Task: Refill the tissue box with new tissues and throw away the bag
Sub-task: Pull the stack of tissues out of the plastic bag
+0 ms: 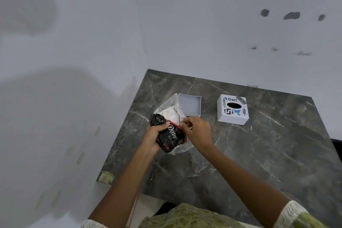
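- Head view: a dark marble table (pixel 240 153) fills the lower right, set into the corner of a pale wall.
- Head view: the left hand (pixel 154 136) is wrapped around a black plastic tissue bag (pixel 169 134) with white lettering, held just above the table near its centre.
- Head view: the right hand (pixel 197 131), at 3 o'clock of the bag, has its fingers narrowed to a pinch at the clear top of the bag, where the white tissues (pixel 173 115) show. Whether it grips the plastic or the tissues, I cannot tell.
- Head view: the open tray-like base of the tissue box (pixel 189 105) lies at 1 o'clock of the bag, just beside it; it looks empty.
- Head view: the white cover with an oval slot and stickers (pixel 233 109) stands well apart at 3 o'clock of the base.
- Risk: a sharp tug could tear the thin plastic unevenly, so the stack spills loose onto the table.
- Risk: pulling by a few sheets could fan the stack out, so it would not sit square in the base.
- Risk: the bag's trailing clear film overlaps the base's edge; dragging it might nudge the light base.
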